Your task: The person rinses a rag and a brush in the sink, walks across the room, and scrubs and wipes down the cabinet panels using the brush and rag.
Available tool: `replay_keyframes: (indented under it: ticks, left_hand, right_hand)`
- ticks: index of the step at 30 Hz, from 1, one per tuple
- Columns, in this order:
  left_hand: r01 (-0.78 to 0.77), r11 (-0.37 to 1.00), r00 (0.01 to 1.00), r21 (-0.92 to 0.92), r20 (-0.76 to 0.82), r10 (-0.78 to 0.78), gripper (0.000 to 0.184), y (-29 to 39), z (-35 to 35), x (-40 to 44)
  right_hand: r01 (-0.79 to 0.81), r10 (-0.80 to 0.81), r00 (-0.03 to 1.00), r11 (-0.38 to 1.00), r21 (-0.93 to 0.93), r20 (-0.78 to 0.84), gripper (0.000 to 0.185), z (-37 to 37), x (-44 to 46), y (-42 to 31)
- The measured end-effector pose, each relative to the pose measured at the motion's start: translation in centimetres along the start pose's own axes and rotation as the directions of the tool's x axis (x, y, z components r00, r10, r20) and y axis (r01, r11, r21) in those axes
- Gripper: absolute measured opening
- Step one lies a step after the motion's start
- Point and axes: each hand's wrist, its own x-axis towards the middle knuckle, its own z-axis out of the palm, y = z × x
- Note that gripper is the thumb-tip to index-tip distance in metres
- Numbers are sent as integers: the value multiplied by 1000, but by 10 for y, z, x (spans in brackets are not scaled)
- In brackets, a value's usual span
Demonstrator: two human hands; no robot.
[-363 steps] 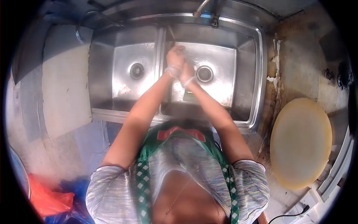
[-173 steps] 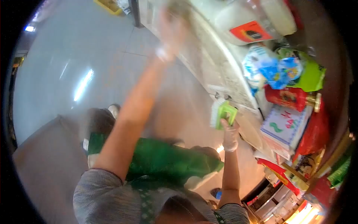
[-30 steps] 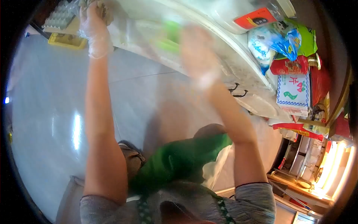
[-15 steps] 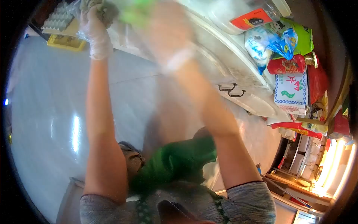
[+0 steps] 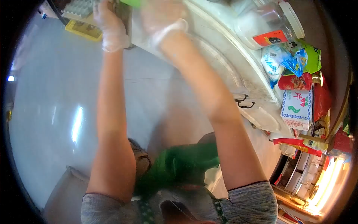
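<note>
Both of my hands are in clear gloves near the top edge of the view. My left hand is raised at the upper left, beside the end of the white cabinet; its fingertips run to the frame's edge, and what they hold is hidden. My right hand is blurred, over the cabinet's upper part. A bit of the green brush shows against its fingers at the top edge. The white cabinet with curved mouldings and dark handles runs diagonally below and right of that hand.
On the cabinet top stand a clear jar, a blue and white bag, a red can and a printed box. Grey egg trays sit above a yellow tray at upper left. A lit shelf glows at lower right.
My right hand has moved up and left with the green brush, now mostly out of frame. The bundle seen at my left hand has left view. The view has shifted slightly.
</note>
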Motion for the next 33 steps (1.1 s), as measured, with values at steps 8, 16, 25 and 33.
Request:
replay_keyframes:
  ticks: [8, 16, 25, 33]
  left_hand:
    - [-246, 968, 955, -56, -185, 232, 37, -19, -53, 41]
    - [397, 76, 813, -915, 312, -492, 17, -81, -96, 82]
    - [325, -47, 796, -944, 300, -526, 17, -39, -106, 88]
    - [164, 604, 968, -780, 8, -252, 22, 58, -57, 52]
  right_hand:
    - [442, -376, 896, 691, -572, 238, 21, -3, -116, 107]
    - [461, -392, 887, 733, -501, 243, 27, 24, -34, 11]
    - [307, 52, 762, 849, -430, 645, 7, 24, -162, 135]
    - [677, -667, 736, 717, -167, 116, 32, 56, -88, 93]
